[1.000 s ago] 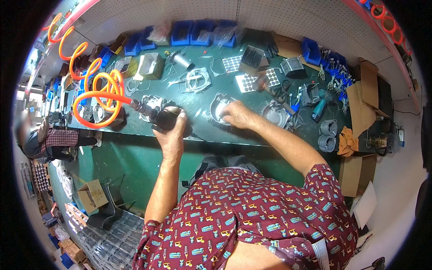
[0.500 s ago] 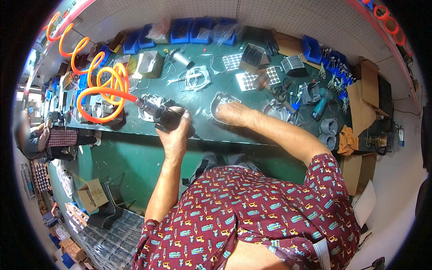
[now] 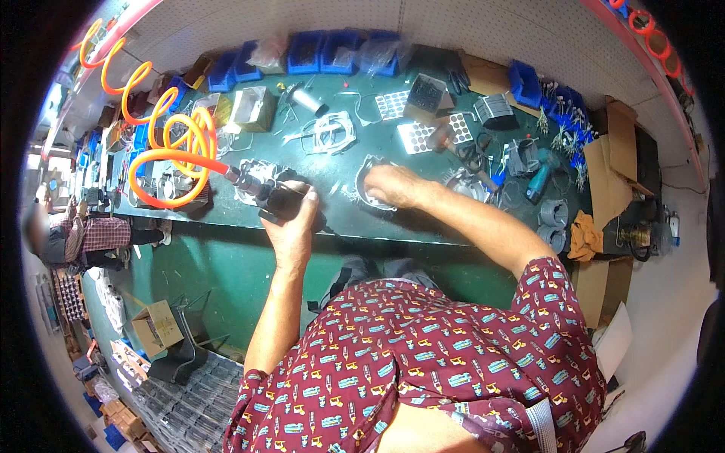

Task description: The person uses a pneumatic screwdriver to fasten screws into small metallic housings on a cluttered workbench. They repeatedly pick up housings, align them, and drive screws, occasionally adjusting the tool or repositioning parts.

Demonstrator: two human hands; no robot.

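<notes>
My left hand (image 3: 294,223) is closed around a black air tool (image 3: 279,201), held over the near part of the green workbench (image 3: 302,158). A coiled orange air hose (image 3: 181,157) joins the tool's left end through a metal coupling. Beyond and left of the tool lies a silvery metal part (image 3: 257,172), partly covered by it. My right hand (image 3: 391,186) reaches into a round grey metal housing (image 3: 360,181) lying on the bench. Its fingers are curled downward, and their tips, with anything they hold, are hidden.
A coiled pale cable (image 3: 330,134), a spool (image 3: 306,101) and sheets with round dark pads (image 3: 415,138) lie farther back. Blue bins (image 3: 304,54) line the rear. A teal power tool (image 3: 539,177) and an orange cloth (image 3: 584,235) are at right. Another person (image 3: 98,234) is at far left.
My right hand has shifted very slightly within the housing. The left hand and air tool look almost the same as before.
</notes>
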